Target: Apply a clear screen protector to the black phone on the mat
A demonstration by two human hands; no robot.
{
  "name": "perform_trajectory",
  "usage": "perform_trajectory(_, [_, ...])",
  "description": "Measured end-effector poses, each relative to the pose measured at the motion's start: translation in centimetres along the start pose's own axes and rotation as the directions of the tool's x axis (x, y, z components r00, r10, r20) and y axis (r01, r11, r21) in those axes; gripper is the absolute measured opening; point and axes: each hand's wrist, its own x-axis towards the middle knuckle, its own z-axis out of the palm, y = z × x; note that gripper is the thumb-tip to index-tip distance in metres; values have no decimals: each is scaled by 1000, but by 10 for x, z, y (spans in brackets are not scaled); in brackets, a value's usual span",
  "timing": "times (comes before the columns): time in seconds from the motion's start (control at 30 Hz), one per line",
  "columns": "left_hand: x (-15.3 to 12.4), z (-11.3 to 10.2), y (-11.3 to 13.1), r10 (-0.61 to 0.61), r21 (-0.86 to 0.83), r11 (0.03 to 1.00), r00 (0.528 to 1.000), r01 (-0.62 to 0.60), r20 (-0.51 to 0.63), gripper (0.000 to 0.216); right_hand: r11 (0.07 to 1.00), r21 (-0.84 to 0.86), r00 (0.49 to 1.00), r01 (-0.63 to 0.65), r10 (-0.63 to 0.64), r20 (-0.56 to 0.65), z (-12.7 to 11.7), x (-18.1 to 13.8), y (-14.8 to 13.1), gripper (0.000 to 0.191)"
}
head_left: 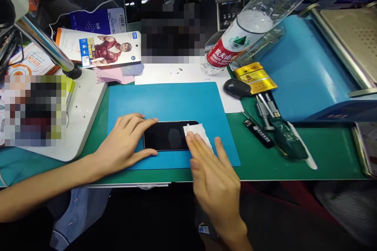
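A smartphone [165,136] with a dark screen lies flat on a blue mat [165,96]. My left hand [125,141] holds the phone's left end, thumb at the near edge and fingers at the far edge. Under the fingertips of my right hand [213,176], a white tissue [203,130] is pressed on the phone's right end. The right little finger sticks out to the side. A faint round smudge shows on the glass. The phone's right end is partly hidden by tissue and fingers.
A water bottle [225,49], a black mouse [237,88] and a gold packet [255,77] stand beyond the mat. Screwdrivers [263,111] and a dark green tool [290,141] lie right, near a blue machine [303,66]. A lamp base [88,106] and boxes [114,49] are left.
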Motion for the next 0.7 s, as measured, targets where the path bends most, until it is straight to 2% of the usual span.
perform_trajectory(0.1, [0,1,0,1,-7,1000,1000,-1,-5,69,997,0,997,71,-71,42,10,0,-21,59])
perform_trajectory(0.2, [-1,1,-1,4,-9,1000,1000,-4,-7,67,983,98,984,154,-161,71,14,1,-32,58])
perform_trajectory(0.27, [-1,1,-2,10,-6,1000,1000,-10,-10,68,983,101,985,152,-158,63,11,4,-23,58])
perform_trajectory(0.4, [0,1,-1,14,4,1000,1000,-14,-17,70,998,25,998,58,-58,-3,5,13,8,57])
perform_trajectory(0.47, [1,0,-1,15,7,1000,1000,-15,-19,69,999,-25,999,45,-45,-20,7,16,10,60])
perform_trajectory(0.53, [1,0,0,19,7,1000,1000,-19,-19,68,996,-46,996,82,-83,-13,11,15,2,64])
perform_trajectory(0.6, [0,0,0,24,6,1000,1000,-24,-18,67,989,26,989,148,-149,13,12,12,-5,64])
perform_trajectory(0.7, [0,-2,-1,32,11,999,999,-32,-15,67,981,98,985,171,-174,23,6,5,4,60])
